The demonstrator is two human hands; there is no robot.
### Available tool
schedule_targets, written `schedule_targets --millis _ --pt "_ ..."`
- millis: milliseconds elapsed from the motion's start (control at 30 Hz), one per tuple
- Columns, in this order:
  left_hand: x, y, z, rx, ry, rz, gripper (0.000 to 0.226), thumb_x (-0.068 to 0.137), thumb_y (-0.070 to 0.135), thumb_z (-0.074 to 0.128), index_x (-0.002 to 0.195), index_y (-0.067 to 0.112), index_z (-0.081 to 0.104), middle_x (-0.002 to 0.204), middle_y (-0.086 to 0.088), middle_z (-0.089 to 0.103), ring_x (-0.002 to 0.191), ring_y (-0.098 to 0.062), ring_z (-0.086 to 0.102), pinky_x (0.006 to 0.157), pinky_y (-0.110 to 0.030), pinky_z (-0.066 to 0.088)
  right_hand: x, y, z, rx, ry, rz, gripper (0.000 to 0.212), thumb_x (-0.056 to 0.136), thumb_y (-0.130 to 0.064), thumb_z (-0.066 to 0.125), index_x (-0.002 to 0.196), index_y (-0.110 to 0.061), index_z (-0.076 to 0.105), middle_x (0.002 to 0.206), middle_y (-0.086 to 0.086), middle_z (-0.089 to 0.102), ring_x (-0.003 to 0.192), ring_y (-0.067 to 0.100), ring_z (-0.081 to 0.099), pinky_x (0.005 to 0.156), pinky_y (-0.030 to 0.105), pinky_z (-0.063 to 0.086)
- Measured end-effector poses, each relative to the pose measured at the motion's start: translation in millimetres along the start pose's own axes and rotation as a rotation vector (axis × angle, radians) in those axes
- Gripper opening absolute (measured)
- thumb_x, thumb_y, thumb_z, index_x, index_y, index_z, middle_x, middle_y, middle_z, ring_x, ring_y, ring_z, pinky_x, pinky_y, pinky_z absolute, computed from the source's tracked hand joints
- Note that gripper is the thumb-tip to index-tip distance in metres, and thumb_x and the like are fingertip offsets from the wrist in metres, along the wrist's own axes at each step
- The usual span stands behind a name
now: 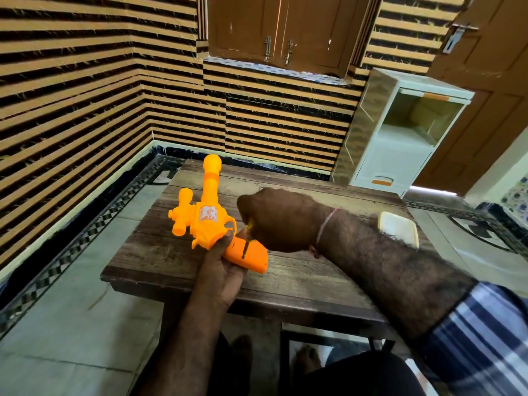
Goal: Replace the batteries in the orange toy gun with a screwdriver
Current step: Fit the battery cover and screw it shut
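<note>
Screwdriver (248,238), fisted in right hand (281,221), meets gun (211,221) grip at frame centre; left hand (225,265) fingers wrap grip—keep tip seated, upright.

The right hand (281,221) hides most of the screwdriver (248,241); its forearm covers part of the white tray (400,228).

We find no legible text; the orange toy gun (210,221) bears a white sticker (207,214) (markings too blurred to read).
</note>
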State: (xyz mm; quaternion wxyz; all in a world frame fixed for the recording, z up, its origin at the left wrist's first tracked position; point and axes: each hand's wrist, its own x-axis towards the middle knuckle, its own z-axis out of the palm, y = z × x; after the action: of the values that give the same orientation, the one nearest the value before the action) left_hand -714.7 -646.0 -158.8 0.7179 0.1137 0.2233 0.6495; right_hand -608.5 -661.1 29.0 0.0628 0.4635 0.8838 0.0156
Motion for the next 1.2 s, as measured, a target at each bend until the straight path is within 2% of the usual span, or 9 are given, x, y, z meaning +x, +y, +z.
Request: schedule_targets --millis 100,267,400,567,700,833,1000,1100,1200 --pt "0.1 0.6 2.0 -0.013 0.004 -0.006 0.122 0.036 0.027 0.1 0.145 0.012 0.047 0.129 -0.013 0.066 0.109 -0.026 0.069 0.074 -0.045 0.06 0.0 0.2 -0.4 -0.108 0.07 0.02 0.038 0.093 -0.05 0.054 0.112 -0.017 0.058 0.087 -0.001 0.052 0.077 0.018 0.055 0.069 0.037 0.057" --pt "0.1 -0.5 -0.7 -0.006 0.004 -0.009 0.117 0.039 0.027 0.099 0.143 0.016 0.049 0.135 -0.015 0.061 0.121 -0.031 0.062 0.081 -0.049 0.058 0.6 0.1 3.8 0.009 -0.005 -0.017 0.031 0.09 -0.03 0.064 0.116 -0.018 0.052 0.096 0.001 0.059 0.082 0.02 0.061 0.069 0.041 0.059" --pt "-0.3 0.2 1.7 -0.015 0.012 -0.009 0.124 0.034 0.028 0.1 0.145 0.013 0.047 0.137 -0.015 0.06 0.117 -0.029 0.064 0.074 -0.044 0.06 3.0 -0.9 1.9 -0.052 0.046 -0.002 0.034 0.092 -0.045 0.06 0.111 -0.017 0.057 0.088 -0.001 0.051 0.081 0.02 0.058 0.073 0.04 0.058" --pt "-0.7 -0.7 0.6 -0.014 0.012 -0.005 0.118 0.035 0.027 0.1 0.142 0.016 0.05 0.131 -0.014 0.065 0.115 -0.028 0.066 0.077 -0.046 0.06 3.4 -1.2 3.4 0.024 -0.009 -0.028 0.025 0.09 -0.028 0.064 0.111 -0.018 0.054 0.092 0.0 0.056 0.081 0.02 0.06 0.071 0.042 0.058" --pt "-0.4 -0.7 2.8 -0.018 0.019 0.003 0.125 0.032 0.027 0.1 0.144 0.013 0.048 0.122 -0.013 0.07 0.105 -0.027 0.07 0.072 -0.044 0.06 1.5 -0.9 0.7 -0.091 0.061 0.007 0.039 0.091 -0.05 0.059 0.112 -0.018 0.057 0.092 0.001 0.057 0.079 0.02 0.057 0.07 0.038 0.057" --pt "0.8 -1.2 -0.1 -0.019 0.007 0.009 0.116 0.037 0.026 0.099 0.142 0.016 0.051 0.133 -0.013 0.064 0.118 -0.03 0.064 0.086 -0.051 0.056 1.0 1.6 2.6 0.057 -0.027 -0.008 0.036 0.089 -0.031 0.065 0.121 -0.019 0.051 0.105 0.003 0.061 0.086 0.021 0.061 0.071 0.04 0.058" --pt "0.9 -1.0 0.6 -0.013 0.007 -0.001 0.123 0.036 0.026 0.1 0.145 0.012 0.046 0.136 -0.016 0.06 0.116 -0.03 0.065 0.074 -0.045 0.059 2.0 0.4 1.0 -0.068 0.055 0.023 0.038 0.09 -0.048 0.06 0.113 -0.018 0.058 0.097 0.002 0.061 0.087 0.022 0.062 0.072 0.039 0.057" --pt "0.0 -0.8 0.3 -0.008 -0.003 -0.003 0.118 0.04 0.025 0.099 0.145 0.014 0.047 0.138 -0.015 0.059 0.12 -0.031 0.063 0.082 -0.049 0.058 0.1 1.2 3.7 -0.015 0.008 0.019 0.039 0.09 -0.036 0.064 0.122 -0.018 0.051 0.098 0.001 0.059 0.086 0.022 0.063 0.071 0.041 0.059" --pt "-0.6 0.5 0.7 -0.007 -0.004 0.014 0.117 0.04 0.027 0.099 0.144 0.015 0.047 0.132 -0.014 0.064 0.113 -0.029 0.067 0.08 -0.049 0.059 0.0 1.4 1.2 0.029 -0.008 0.029 0.028 0.091 -0.033 0.063 0.112 -0.016 0.055 0.092 0.001 0.057 0.08 0.019 0.059 0.071 0.04 0.058"
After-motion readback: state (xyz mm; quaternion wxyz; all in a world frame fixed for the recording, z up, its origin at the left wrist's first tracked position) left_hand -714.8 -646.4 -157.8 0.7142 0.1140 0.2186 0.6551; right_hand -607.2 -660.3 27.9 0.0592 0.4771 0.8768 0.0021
